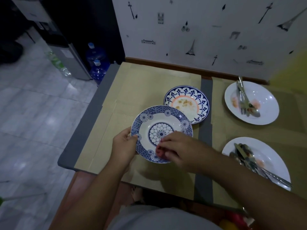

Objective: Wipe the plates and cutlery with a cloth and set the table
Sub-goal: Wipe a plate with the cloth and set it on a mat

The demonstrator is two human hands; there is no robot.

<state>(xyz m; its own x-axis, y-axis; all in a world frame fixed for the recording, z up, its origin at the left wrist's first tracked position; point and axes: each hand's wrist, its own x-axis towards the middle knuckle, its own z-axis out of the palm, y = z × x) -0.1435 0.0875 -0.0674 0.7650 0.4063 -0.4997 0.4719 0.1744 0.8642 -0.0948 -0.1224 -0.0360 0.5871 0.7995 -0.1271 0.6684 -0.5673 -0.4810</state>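
Closest in, by the near right corner of the surface (83, 130), a white plate (272, 163) carries a pile of cutlery (244, 155), gathered there, I judge, to wait its turn. The handles run out over its rim, the right forearm covers part of the plate, and the pieces overlap too much to count.

Over the near left part of the surface, the blue patterned plate (154, 128) is held clear of the mat (a shadow lies beneath it). The left hand (123, 146) grips its left rim, thumb on top and the other fingers hidden underneath, probably to steady it for wiping. The right hand (174, 150) lies over the plate's near right side with its fingers curled down onto it. Something reddish shows at the fingertips, but I cannot tell whether it is a cloth or whether those fingers hold anything.

Just beyond, toward the middle, a second blue plate (172, 95) with an orange ring lies flat, crumbs on it, so it looks unwiped. Its near edge is covered by the held plate.

Near the far right corner, another white plate (265, 97) holds a fork and spoon (244, 100) among pinkish smears.
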